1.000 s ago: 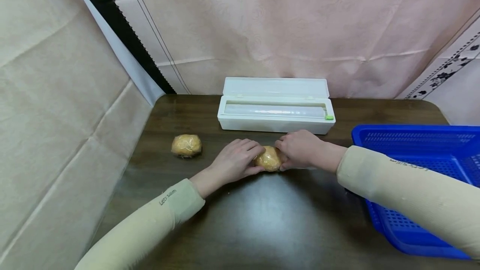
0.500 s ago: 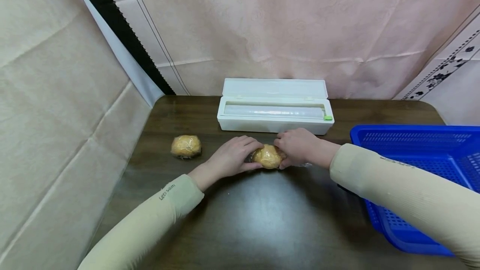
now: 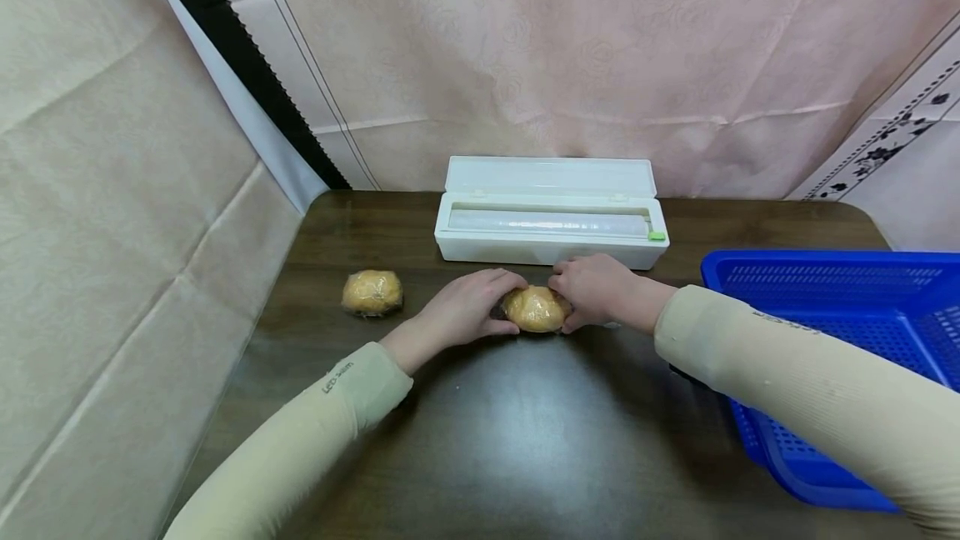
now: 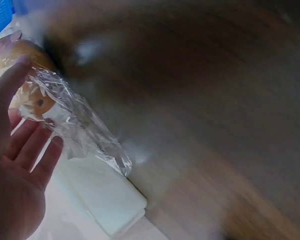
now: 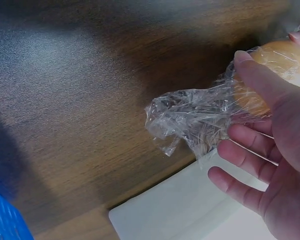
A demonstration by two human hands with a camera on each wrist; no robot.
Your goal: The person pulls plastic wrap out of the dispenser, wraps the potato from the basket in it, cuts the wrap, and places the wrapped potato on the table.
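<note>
A round golden bread roll (image 3: 536, 311) in clear cling film sits near the middle of the table, between both hands. My left hand (image 3: 468, 307) holds its left side, the thumb in front and the fingers behind. On the right side, my right hand (image 3: 596, 292) grips it the same way. Loose crumpled cling film (image 4: 82, 117) trails from the roll in the left wrist view. Another gathered tail of film (image 5: 190, 115) sticks out past my thumb in the right wrist view. A second wrapped roll (image 3: 372, 292) lies to the left, apart from the hands.
Behind the hands stands a white cling film dispenser (image 3: 551, 250), its lid up and a roll of film inside. A blue plastic basket (image 3: 817, 257) is at the right, partly under my right forearm. Cloth hangs along the table's back and left edges.
Both hands and the bread roll have shifted slightly toward the dispenser. The roll has turned a little between the fingers, and more of its top shows. The second roll has stayed put.
</note>
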